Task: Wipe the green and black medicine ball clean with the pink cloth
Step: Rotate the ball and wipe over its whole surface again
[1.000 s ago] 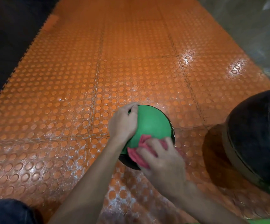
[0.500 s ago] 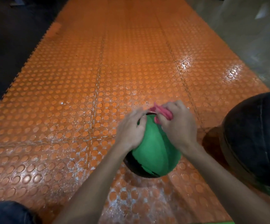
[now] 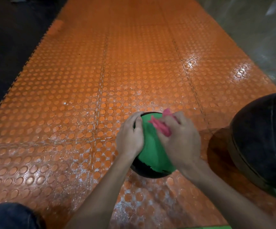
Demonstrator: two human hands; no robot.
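The green and black medicine ball (image 3: 152,152) sits on the orange studded floor mat (image 3: 77,100), just in front of me. My left hand (image 3: 130,136) rests against the ball's left side, fingers wrapped over its top edge, holding it steady. My right hand (image 3: 180,139) grips the crumpled pink cloth (image 3: 160,125) and presses it on the ball's upper right surface. The right hand is motion-blurred. The cloth sticks out past my fingers toward the ball's far rim.
A larger black medicine ball (image 3: 263,139) with a green band stands on the mat at the right, close to my right forearm. Dark flooring (image 3: 9,47) borders the mat on the left. My knee (image 3: 9,215) shows at the bottom left.
The right hand with the cloth went from the ball's near side up to its far top, and now sits slightly lower on the upper right. The left hand stayed on the ball.
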